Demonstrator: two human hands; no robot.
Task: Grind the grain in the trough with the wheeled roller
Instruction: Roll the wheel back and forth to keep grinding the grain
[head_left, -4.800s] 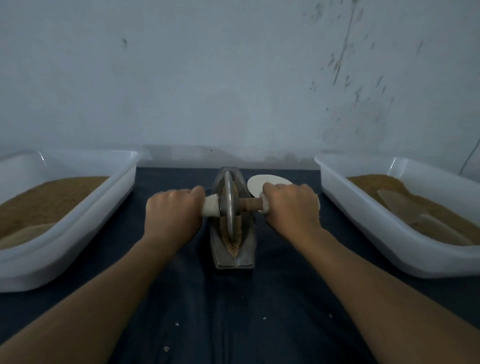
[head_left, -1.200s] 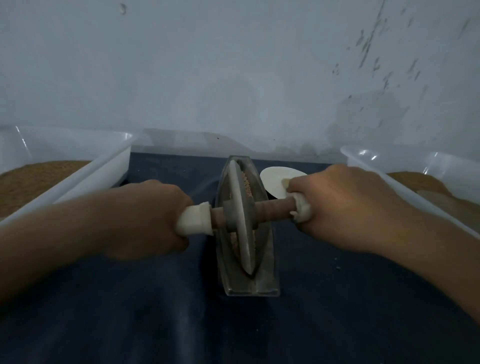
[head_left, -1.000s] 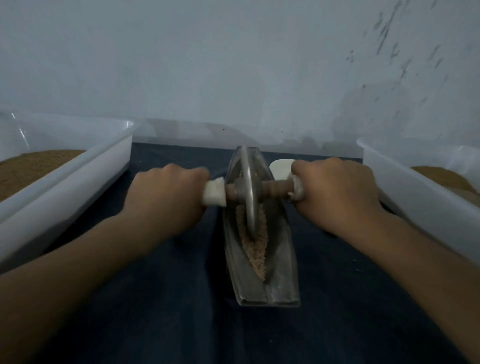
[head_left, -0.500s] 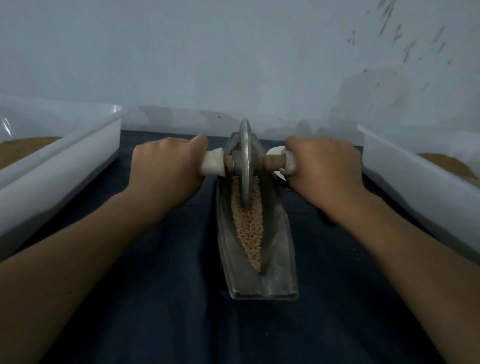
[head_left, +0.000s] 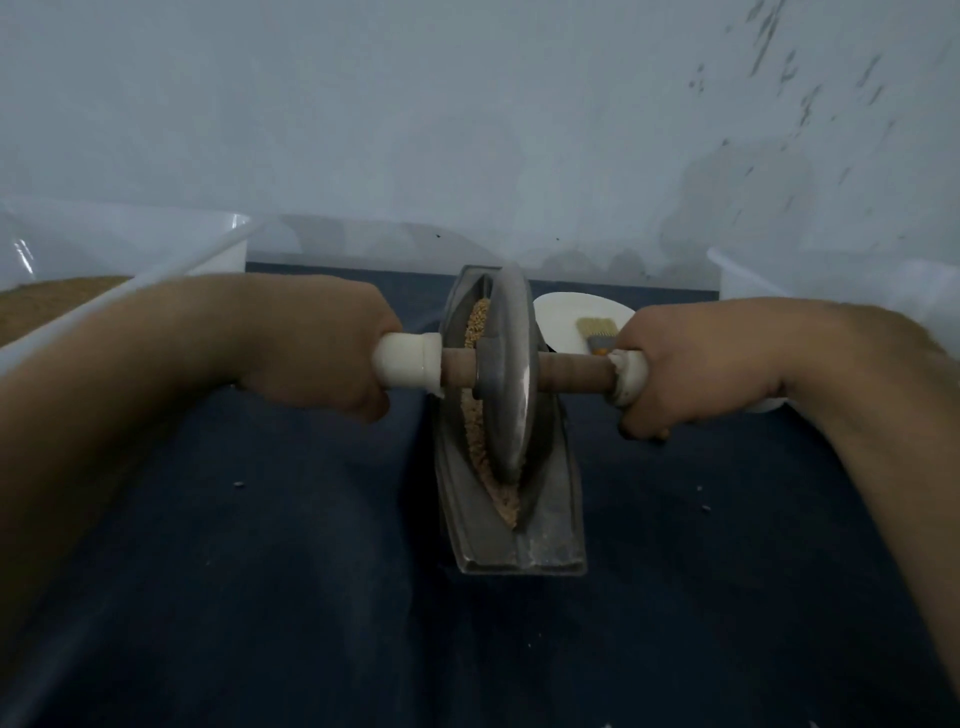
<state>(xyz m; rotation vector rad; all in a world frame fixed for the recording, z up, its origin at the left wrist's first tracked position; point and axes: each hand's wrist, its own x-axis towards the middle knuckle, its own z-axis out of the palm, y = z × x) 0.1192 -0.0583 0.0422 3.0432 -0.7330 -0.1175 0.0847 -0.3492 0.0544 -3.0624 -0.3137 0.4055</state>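
Left hand (head_left: 311, 345) and right hand (head_left: 691, 364) each grip a white-capped end of the wooden-axled grey metal disc roller (head_left: 506, 376), standing in the boat-shaped metal trough (head_left: 540, 525) of coarse tan grain (head_left: 475, 431)

The left hand (head_left: 317, 348) is curled tight round the white left end of the roller (head_left: 506, 379), with the back of the hand facing up. The right hand (head_left: 696, 364) holds the right end the same way. Both bare arms reach forward from the bottom corners, one on each side. The two hands are level and apart.
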